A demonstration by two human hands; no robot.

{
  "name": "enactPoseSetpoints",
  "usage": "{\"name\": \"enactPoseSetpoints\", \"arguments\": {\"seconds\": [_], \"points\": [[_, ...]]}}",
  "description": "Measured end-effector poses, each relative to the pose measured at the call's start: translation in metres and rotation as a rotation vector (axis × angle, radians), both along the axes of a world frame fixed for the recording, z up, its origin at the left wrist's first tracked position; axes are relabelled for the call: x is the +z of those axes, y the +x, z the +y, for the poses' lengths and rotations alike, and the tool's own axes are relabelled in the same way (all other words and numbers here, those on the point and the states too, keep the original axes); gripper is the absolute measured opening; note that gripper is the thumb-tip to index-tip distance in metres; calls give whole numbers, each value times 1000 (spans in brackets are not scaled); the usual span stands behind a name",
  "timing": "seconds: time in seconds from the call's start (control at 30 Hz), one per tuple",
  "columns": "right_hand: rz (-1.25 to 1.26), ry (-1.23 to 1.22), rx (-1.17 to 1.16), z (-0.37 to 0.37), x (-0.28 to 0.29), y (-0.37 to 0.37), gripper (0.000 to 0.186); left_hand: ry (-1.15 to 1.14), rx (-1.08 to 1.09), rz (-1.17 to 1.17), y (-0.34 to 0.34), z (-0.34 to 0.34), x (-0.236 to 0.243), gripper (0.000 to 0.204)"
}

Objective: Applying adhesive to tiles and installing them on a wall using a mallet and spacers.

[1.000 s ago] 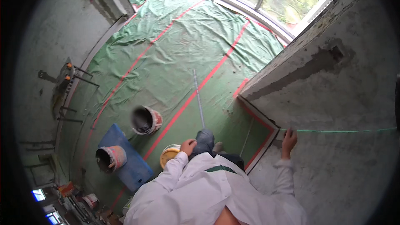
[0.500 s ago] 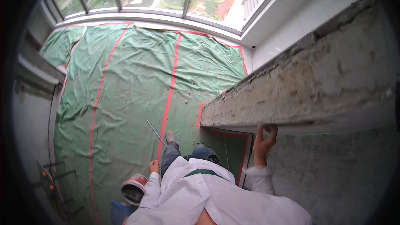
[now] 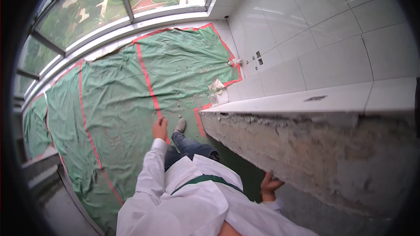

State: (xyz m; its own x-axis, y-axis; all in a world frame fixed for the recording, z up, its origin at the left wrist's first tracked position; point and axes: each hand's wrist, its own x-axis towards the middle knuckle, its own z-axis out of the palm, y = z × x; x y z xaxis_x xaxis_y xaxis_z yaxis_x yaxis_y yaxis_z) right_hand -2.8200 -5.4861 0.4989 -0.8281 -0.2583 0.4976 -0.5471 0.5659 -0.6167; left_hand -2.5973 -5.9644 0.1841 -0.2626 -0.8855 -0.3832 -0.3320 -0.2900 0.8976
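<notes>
My left hand (image 3: 159, 127) is held out in front of me over the green floor sheeting (image 3: 113, 118), fingers loosely curled; whether anything is in them is too small to tell. My right hand (image 3: 270, 184) is low on the right, beside the rough concrete end of a wall (image 3: 315, 153), its bent fingers at the edge and partly hidden. That wall has white tile (image 3: 341, 100) along its far edge. My grey shoe (image 3: 179, 126) shows on the sheeting near the wall's corner.
Windows (image 3: 92, 8) curve round the far left. A white tiled wall (image 3: 280, 26) with small openings rises at right, a drain cover (image 3: 214, 99) and crumpled scrap (image 3: 216, 86) at its foot. Red tape (image 3: 148, 83) crosses the sheeting. A grey wall (image 3: 52, 192) stands at lower left.
The view has swung toward the windows and tiled wall; buckets and rod have left view. My left hand has moved forward and up. My right hand sits lower in the picture, along the wall edge.
</notes>
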Motion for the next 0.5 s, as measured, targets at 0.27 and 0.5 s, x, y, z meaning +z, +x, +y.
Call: {"name": "enactPoseSetpoints", "arguments": {"seconds": [0.27,0.5], "points": [[-149,446,-251,-14,37,33,70,-81,-864,-43,-218,0,71,31],[-151,421,-652,-83,52,52,64,-229,-1338,163,-387,-21,150,27]]}}
